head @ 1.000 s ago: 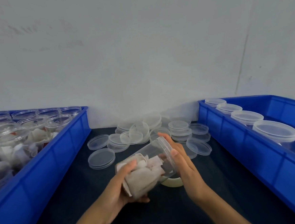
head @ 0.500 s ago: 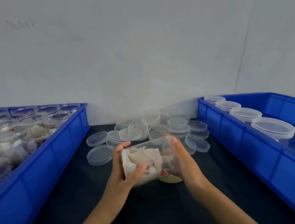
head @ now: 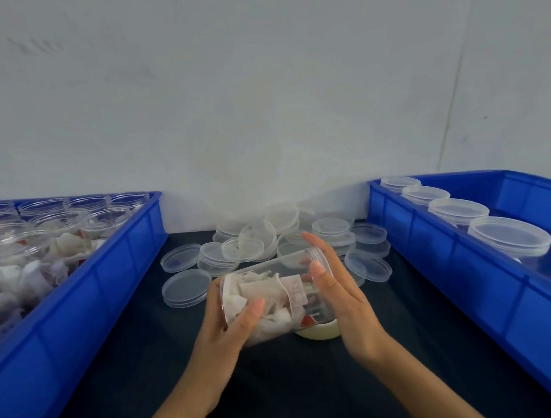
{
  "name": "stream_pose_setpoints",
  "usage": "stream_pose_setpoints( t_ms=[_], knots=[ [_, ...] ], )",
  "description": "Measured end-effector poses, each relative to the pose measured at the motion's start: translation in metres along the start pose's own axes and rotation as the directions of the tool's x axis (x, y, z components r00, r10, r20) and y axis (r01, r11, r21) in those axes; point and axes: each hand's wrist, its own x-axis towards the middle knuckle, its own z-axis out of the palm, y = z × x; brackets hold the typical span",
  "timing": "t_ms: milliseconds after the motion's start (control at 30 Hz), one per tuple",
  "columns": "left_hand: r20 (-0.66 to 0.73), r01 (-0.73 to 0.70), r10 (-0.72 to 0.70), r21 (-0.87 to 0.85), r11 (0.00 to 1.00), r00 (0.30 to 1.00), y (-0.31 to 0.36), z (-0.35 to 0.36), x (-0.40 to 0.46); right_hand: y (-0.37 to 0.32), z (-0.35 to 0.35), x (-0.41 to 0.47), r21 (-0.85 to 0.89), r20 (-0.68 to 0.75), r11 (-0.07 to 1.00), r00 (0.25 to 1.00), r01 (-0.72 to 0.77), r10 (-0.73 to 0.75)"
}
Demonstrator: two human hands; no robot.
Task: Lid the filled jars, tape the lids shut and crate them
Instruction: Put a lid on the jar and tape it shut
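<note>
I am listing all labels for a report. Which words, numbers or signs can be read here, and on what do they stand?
None can be read.
Paper tag inside the jar: faint reddish print, too blurred to read.
Red label low in the jar: too small to read.
Lids, crates: no text visible.

Soft, even, cool light fills the scene; shadows are faint; pale sheen lies on the clear round plastic lids [head: 339, 236]; the glossy blue plastic crates [head: 492, 294] bow outward at the wide-angle edges; detail is slightly soft throughout.
</note>
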Motion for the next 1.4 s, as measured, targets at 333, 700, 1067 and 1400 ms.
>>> stream_pose_setpoints(
  t_ms=[333, 700, 1067, 1400],
  knots=[
    [0.019, -0.044, 0.042, 0.116, 0.992, 0.999, -0.003, 0.002, 0.004, -0.001, -0.005, 0.005, -0.135, -0.03, 0.99, 0.999, -0.037, 0.033],
    [0.075, -0.211, 0.263, 0.816, 0.539, 0.962, -0.008, -0.001, 0.007, 0.0, 0.004, 0.007, -0.134, -0.057, 0.989, 0.996, 0.064, -0.072],
    [-0.245, 0.035, 0.115, 0.536, 0.844, 0.963, -0.024, -0.013, 0.013, 0.037, 0.003, 0.005, -0.875, 0.035, 0.482, 0.991, -0.032, 0.129],
    [-0.232, -0.197, 0.626, 0.82, 0.538, 0.744, -0.001, 0.001, 0.001, 0.021, 0.004, 0.003, -0.549, -0.18, 0.767, 0.943, -0.334, 0.281]
  ],
)
